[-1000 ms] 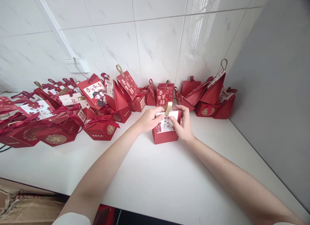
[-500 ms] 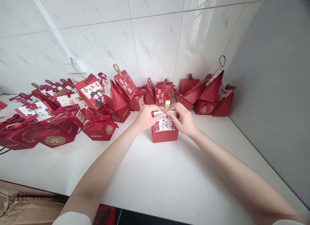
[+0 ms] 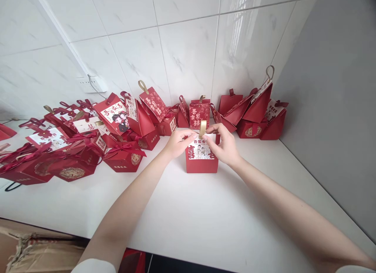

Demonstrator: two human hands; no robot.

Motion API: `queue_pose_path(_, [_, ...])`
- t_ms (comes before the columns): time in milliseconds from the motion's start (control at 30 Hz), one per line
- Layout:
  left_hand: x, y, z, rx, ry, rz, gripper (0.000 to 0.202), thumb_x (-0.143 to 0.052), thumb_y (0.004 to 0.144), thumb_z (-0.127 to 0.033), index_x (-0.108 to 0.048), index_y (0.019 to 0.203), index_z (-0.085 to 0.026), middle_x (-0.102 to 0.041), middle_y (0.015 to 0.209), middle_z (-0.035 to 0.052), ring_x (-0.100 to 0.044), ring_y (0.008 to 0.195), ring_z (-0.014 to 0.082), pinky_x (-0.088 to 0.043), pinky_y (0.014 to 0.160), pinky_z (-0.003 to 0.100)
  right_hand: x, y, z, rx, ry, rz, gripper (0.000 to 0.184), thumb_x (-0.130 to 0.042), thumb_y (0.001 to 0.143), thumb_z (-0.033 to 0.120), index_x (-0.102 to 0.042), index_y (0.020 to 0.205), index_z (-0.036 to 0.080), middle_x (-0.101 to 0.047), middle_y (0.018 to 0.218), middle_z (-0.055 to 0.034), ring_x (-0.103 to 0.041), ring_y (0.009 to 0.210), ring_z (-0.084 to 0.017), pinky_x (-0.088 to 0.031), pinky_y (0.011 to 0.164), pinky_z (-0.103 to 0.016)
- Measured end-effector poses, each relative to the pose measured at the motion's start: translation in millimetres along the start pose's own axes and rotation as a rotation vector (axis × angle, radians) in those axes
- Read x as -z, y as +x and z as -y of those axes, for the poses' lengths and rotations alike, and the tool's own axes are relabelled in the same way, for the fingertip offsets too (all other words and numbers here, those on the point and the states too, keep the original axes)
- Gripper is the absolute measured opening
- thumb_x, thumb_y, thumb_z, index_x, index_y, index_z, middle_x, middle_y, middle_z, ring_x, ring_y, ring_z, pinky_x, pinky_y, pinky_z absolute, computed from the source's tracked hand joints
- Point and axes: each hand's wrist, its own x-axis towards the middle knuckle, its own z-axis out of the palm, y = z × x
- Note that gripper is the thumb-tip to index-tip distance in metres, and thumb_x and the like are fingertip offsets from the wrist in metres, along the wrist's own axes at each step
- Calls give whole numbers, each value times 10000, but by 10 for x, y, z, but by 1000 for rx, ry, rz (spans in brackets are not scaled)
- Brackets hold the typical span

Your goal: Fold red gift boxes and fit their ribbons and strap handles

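Note:
A red gift box [image 3: 201, 166] stands upright on the white table in front of me. Its front carries a white printed panel with a cartoon couple and red characters. From its top edge rises a gold ribbon loop [image 3: 203, 128]. My left hand [image 3: 179, 143] pinches at the upper left of the box, its fingertips partly hidden along the edge. On the other side, my right hand [image 3: 225, 145] has its thumb and forefinger at the foot of the ribbon loop, the other fingers curled behind the top.
Several red gift boxes [image 3: 70, 165] crowd the left of the table. More boxes [image 3: 254, 118] lean along the tiled wall, and a grey panel [image 3: 331, 108] bounds the right. A socket [image 3: 92, 85] is on the wall; a cardboard carton [image 3: 44, 257] sits below the table edge.
My fingertips have drawn slightly apart along the box's top, showing more of the printed panel. The right forefinger has lifted a little beside the ribbon loop. The box stays in place.

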Motion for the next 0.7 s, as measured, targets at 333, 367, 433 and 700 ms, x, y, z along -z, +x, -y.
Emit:
queue_pose_path(333, [-52, -14, -26, 21, 50, -27, 445, -524, 880, -443, -567, 566, -130, -385, 553, -22, -364, 567, 92, -270, 552, 249, -64, -81, 51, 324, -491, -154, 298, -600, 862, 327, -452, 1100, 225, -643, 966, -77, -608, 933, -256, -409, 796, -420])
queue_pose_path(367, [-57, -13, -27, 17, 60, -24, 435, -519, 884, -436, -591, 585, -129, -398, 554, -22, -372, 569, 93, -274, 553, 249, -65, -85, 54, 328, -504, -161, 295, -595, 862, 315, -450, 1103, 225, -643, 950, -71, -611, 919, -251, -410, 808, -424])
queue_pose_path(433, [-68, -9, -19, 10, 66, -23, 398, -524, 883, -425, -649, 646, -131, -455, 563, -21, -407, 572, 98, -293, 556, 246, -71, -94, 51, 351, -509, -170, 312, -595, 853, 296, -445, 1116, 220, -645, 935, -64, -614, 899, -241, -416, 845, -434])
queue_pose_path(700, [-101, -24, 65, -14, -30, -31, 331, -573, 860, -427, -746, 872, -145, -735, 860, 51, -658, 780, 177, -484, 713, 265, 6, -44, 98, 352, -337, -233, 469, -650, 806, 317, -439, 1217, 237, -634, 1048, -85, -609, 991, -270, -382, 993, -542])
